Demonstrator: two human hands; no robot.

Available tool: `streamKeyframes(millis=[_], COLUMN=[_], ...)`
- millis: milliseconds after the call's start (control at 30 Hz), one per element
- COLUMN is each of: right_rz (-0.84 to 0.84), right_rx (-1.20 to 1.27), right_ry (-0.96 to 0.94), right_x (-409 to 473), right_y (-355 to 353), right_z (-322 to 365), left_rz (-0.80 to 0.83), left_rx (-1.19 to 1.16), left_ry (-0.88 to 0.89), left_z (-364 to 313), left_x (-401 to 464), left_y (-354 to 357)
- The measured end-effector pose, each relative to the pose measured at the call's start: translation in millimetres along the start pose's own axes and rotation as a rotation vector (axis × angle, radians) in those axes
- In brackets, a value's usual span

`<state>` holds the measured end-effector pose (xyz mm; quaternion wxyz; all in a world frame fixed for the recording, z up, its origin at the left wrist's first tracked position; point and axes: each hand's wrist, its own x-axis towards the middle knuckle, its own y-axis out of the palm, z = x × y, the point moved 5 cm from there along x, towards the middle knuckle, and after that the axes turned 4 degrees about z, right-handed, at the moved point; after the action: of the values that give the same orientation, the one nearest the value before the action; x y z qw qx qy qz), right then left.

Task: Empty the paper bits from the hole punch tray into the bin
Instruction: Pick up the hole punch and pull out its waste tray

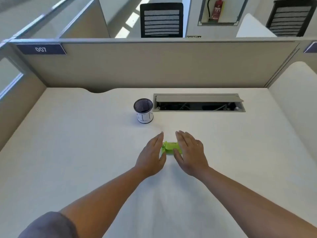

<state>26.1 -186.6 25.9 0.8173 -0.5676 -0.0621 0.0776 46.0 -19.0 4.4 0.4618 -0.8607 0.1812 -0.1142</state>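
Observation:
A small lime-green hole punch lies on the white desk between my two hands. My left hand is at its left end, fingers straight and together, thumb near the punch's front edge. My right hand is at its right end, fingers extended, thumb touching or nearly touching the punch's front right. Neither hand has closed around it. A small black mesh cup with a white paper label serves as the bin; it stands upright farther back and to the left of the punch. Its inside looks dark; I cannot tell its contents.
An open cable hatch is set into the desk behind the punch, right of the cup. Beige cubicle partitions wall the back and both sides. Office chairs and a fire extinguisher stand beyond the partition.

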Motion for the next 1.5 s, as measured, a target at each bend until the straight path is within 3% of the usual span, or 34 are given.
streamKeyframes(millis=[167,333,467,667,967,1167,1367,1500], right_rz=[0.087,0.158,0.165,0.190,0.278,0.249,0.113,0.052], right_rx=[0.133,0.241,0.187,0.072,0.141,0.223,0.536,0.592], right_ry=[0.076,0.124,0.122,0.123,0.172,0.216,0.308,0.306], right_x=[-0.4,0.0,5.6,25.5,43.9,41.4,36.5,34.5], right_y=[24.3,40.6,45.5,44.8,56.6,55.2,43.6,34.9], right_z=[-15.0,-26.3,-26.4,-25.5,-19.8,-16.2,-9.9,-1.5], left_rz=[0.141,0.092,0.055,0.050,0.074,0.103,0.070,-0.014], left_rx=[-0.192,-0.340,-0.434,-0.412,-0.370,-0.477,-0.935,-1.378], left_ry=[-0.188,-0.326,-0.428,-0.433,-0.396,-0.416,-0.599,-0.737], left_z=[22.7,37.6,47.8,51.1,53.3,53.5,46.9,39.9], left_x=[-3.8,-2.3,3.0,7.2,10.3,10.4,8.8,10.6], left_y=[24.3,37.6,39.7,42.4,44.0,43.3,36.1,39.0])
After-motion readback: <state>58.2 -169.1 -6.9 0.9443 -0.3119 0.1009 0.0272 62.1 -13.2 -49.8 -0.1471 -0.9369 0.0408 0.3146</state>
